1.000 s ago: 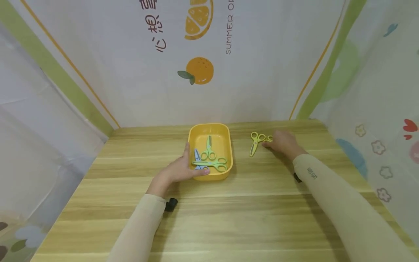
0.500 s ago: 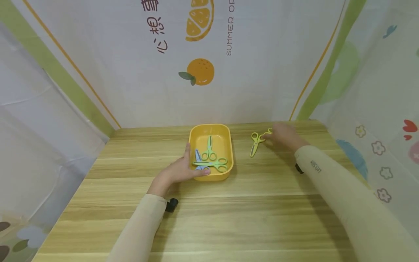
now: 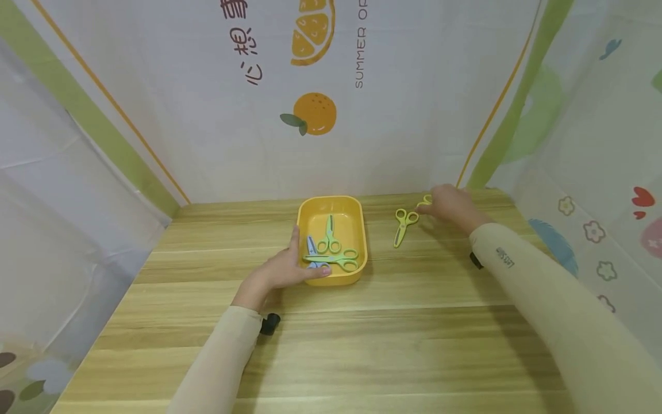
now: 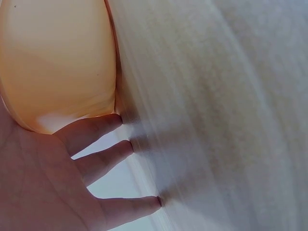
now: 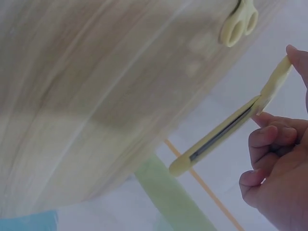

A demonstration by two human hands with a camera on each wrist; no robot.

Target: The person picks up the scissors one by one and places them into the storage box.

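Note:
My left hand [image 3: 276, 269] rests against the near left corner of a yellow plastic bin [image 3: 364, 230], its thumb along the front rim. In the left wrist view, spread, straight fingers [image 4: 103, 161] reach along the bin's outside, tips down at the tabletop. At the back right, my right hand [image 3: 451, 204] pinches a pair of yellow scissors [image 5: 224, 130] by the handle end; the right wrist view shows their closed blades pointing away from the fingers. Just left of that hand, another pair of yellow scissors [image 3: 405, 225] lies on the table.
Inside the bin lie upright-pointing green scissors [image 3: 330, 233], a second green pair [image 3: 338, 260] lying crosswise, and blue scissors [image 3: 312, 246] partly beneath it. A printed white curtain [image 3: 403, 115] hangs right behind the wooden table [image 3: 393, 345].
My right hand has moved slightly back and up with the pinched scissors, which now stand apart from the pair left on the table. My left hand and the bin have stayed put.

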